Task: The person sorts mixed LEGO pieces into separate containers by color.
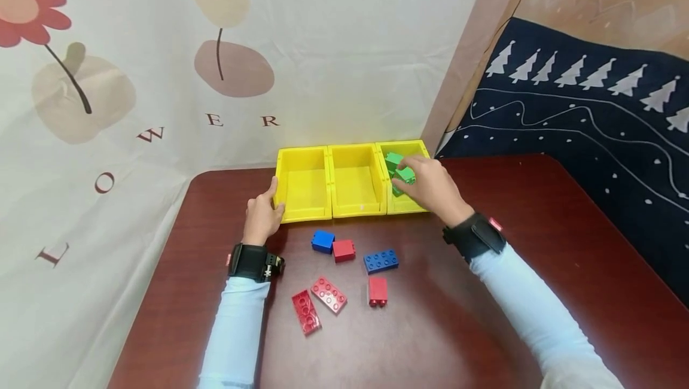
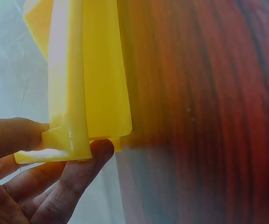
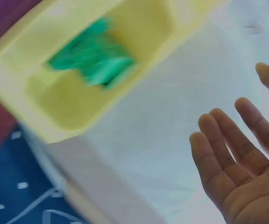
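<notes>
Three yellow bins (image 1: pixel 355 184) stand joined in a row at the back of the table. With thumb and fingers, my left hand (image 1: pixel 261 216) grips the front corner of the leftmost bin; the left wrist view shows its yellow wall (image 2: pixel 105 70) close up. Above the rightmost bin is my right hand (image 1: pixel 435 190), holding nothing. Its fingers (image 3: pixel 213 161) are spread and loosely bent in the right wrist view. Several green toy building bricks (image 3: pixel 90 56) lie inside that bin, blurred there. The middle and left bins show bare floors.
In front of the bins lie a small blue brick (image 1: pixel 323 242), a longer blue brick (image 1: pixel 381 261) and several red bricks (image 1: pixel 329 295). The dark red tabletop (image 1: pixel 463 317) meets a pale printed curtain (image 1: pixel 344 48) behind, with navy tree-patterned cloth (image 1: pixel 570 114) at right.
</notes>
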Demonstrator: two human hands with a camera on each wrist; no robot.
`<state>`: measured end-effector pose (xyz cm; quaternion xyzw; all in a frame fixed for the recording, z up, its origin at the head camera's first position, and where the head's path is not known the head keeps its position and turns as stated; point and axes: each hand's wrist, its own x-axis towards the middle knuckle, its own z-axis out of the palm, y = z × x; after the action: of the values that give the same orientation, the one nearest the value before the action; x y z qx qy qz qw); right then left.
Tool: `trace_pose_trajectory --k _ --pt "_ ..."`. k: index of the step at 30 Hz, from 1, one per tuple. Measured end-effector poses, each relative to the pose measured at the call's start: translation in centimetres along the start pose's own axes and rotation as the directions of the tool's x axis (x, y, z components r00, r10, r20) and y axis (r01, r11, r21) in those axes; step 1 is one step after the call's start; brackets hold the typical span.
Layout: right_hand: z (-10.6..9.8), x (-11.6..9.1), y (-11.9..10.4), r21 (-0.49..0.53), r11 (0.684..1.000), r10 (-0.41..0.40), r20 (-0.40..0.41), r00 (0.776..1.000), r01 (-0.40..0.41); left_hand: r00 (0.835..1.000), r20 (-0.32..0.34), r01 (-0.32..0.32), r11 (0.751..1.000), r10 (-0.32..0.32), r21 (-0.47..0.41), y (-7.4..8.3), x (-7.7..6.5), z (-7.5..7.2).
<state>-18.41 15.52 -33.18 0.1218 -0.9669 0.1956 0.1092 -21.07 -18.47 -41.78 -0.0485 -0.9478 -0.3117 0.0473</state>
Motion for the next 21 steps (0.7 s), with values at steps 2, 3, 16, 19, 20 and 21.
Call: trace_pose_trajectory --k 2,3,16,19,20,21 --pt "-0.4 -1.6 -1.3 0.006 0.996 -0.086 -0.037 0.996 0.086 1.000 0.004 0.011 1.000 -0.011 0.002 0.1 0.1 0.0" --pt "-0.5 -2.4 -1.9 0.014 0.992 -0.123 -0.047 0.991 0.123 1.000 0.007 0.016 1.000 -0.016 0.004 0.1 0.1 0.0" --pt "3.6 -11.2 -5.2 0.049 0.924 -0.383 0.061 0.922 0.380 0.999 0.026 0.034 0.999 -0.035 0.014 0.2 0.2 0.0" --pt "4.6 -12.5 -5.4 0.046 0.925 -0.379 0.180 0.908 0.377 0.999 0.026 0.032 0.999 -0.033 0.012 0.2 0.2 -0.1" --pt "4.8 -12.8 -5.4 0.045 0.926 -0.374 0.222 0.901 0.374 0.999 0.025 0.032 0.999 -0.032 0.012 0.2 0.2 -0.1" --pt "5.1 -13.0 -5.4 0.044 0.927 -0.370 0.259 0.892 0.372 0.999 0.025 0.032 0.999 -0.032 0.012 0.2 0.2 -0.1"
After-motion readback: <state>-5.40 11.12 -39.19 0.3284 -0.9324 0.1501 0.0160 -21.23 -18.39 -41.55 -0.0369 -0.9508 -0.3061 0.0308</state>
